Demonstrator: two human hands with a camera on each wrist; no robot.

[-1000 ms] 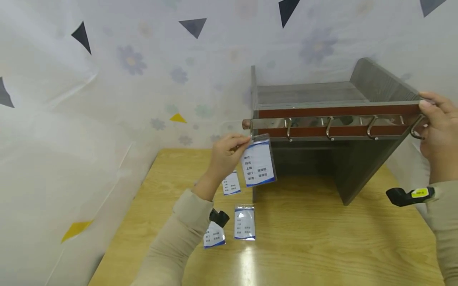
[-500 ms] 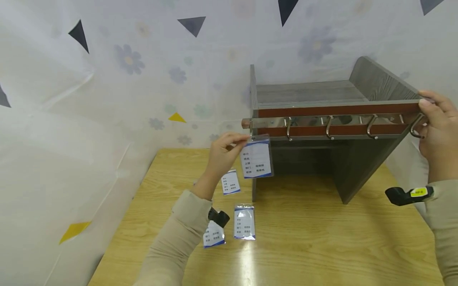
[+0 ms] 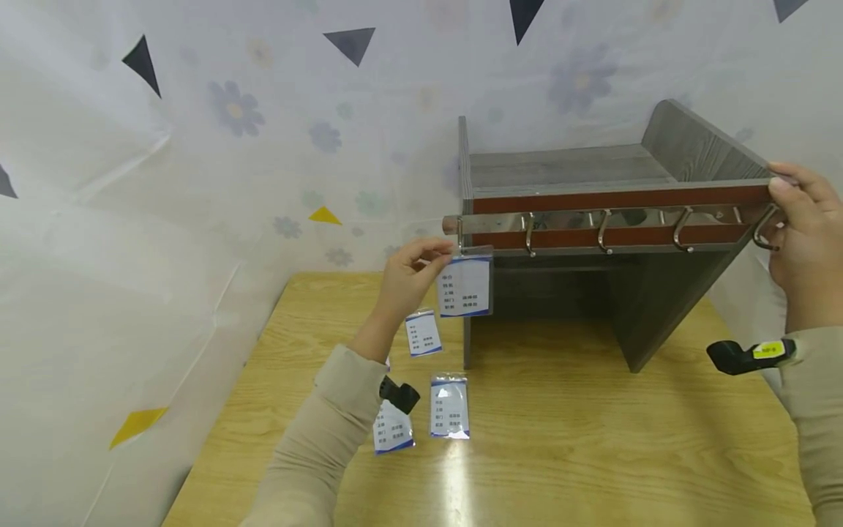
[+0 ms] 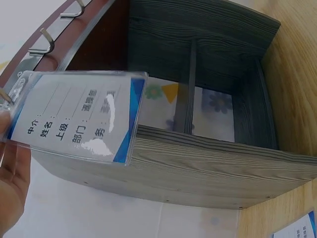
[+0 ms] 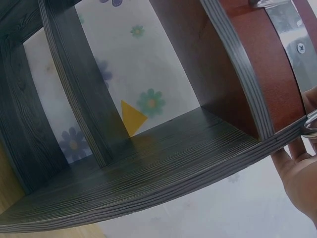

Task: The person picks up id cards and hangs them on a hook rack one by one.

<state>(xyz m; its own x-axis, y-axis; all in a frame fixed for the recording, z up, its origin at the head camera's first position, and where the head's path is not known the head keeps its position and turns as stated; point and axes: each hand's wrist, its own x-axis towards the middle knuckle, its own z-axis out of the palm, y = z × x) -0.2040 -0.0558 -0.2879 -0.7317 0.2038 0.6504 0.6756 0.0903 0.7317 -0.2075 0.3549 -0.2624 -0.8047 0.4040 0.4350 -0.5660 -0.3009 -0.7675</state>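
Note:
My left hand (image 3: 410, 277) pinches the upper left corner of an ID badge (image 3: 465, 287) in a clear plastic sleeve. The badge hangs upright below the leftmost hook (image 3: 460, 231) of a metal rail on a grey wooden rack (image 3: 626, 192). In the left wrist view, a hook tip (image 4: 5, 96) lies right at the top edge of the badge (image 4: 64, 111), close to my fingers. On the other side, my right hand (image 3: 808, 238) grips the rack's upper front corner, thumb on the front and fingers behind. Part of that hand (image 5: 302, 186) shows beside the rail's end.
More badges lie on the wooden table: one (image 3: 424, 333) near the rack's left leg, one (image 3: 450, 406) further forward, and another (image 3: 394, 428) partly under my left forearm. Several metal hooks (image 3: 602, 233) line the rail. A patterned sheet (image 3: 276, 146) hangs behind.
The tilted badge has straightened and risen slightly under the leftmost hook, with my left hand shifting a little up and left. My right hand keeps its grip on the rack.

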